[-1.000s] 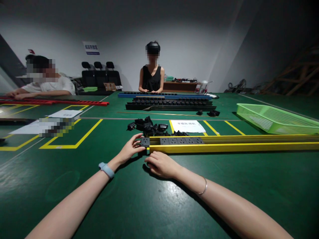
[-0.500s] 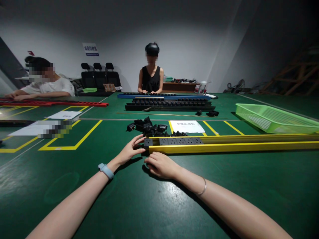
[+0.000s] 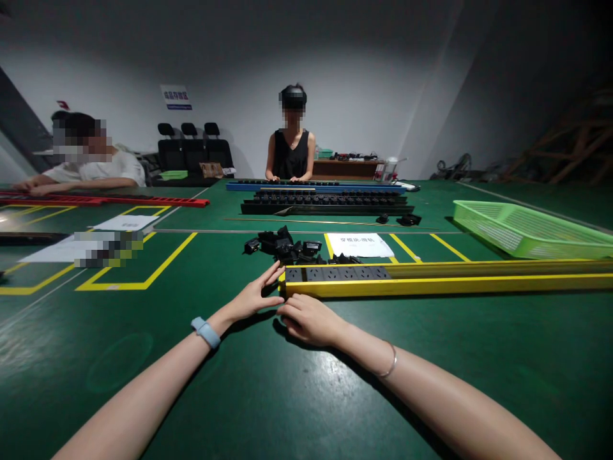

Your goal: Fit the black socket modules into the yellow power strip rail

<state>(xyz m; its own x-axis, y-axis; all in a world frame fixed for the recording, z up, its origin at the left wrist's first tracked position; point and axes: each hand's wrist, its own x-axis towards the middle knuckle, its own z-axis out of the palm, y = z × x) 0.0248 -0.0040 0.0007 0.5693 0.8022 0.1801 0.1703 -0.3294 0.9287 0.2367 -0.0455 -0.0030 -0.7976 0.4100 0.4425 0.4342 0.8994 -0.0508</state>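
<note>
1. End socket module (image 3: 295, 274) has slid into the yellow rail (image 3: 431, 285) since a moment ago
2. The yellow rail runs right from the left hand (image 3: 251, 299), thumb and fingers wide apart
3. Right hand (image 3: 311, 321) curled beside it; cannot tell its hold
4. Module just right of left fingertips

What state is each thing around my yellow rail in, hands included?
Yellow rail: lying flat, partly filled.
Socket modules: in a row inside, faces up.
Loose black modules: heaped.
White sheet: lying flat, printed side up.
Green basket: upright, open-topped.
Left hand: open, fingers spread.
Right hand: fingers curled.
</note>
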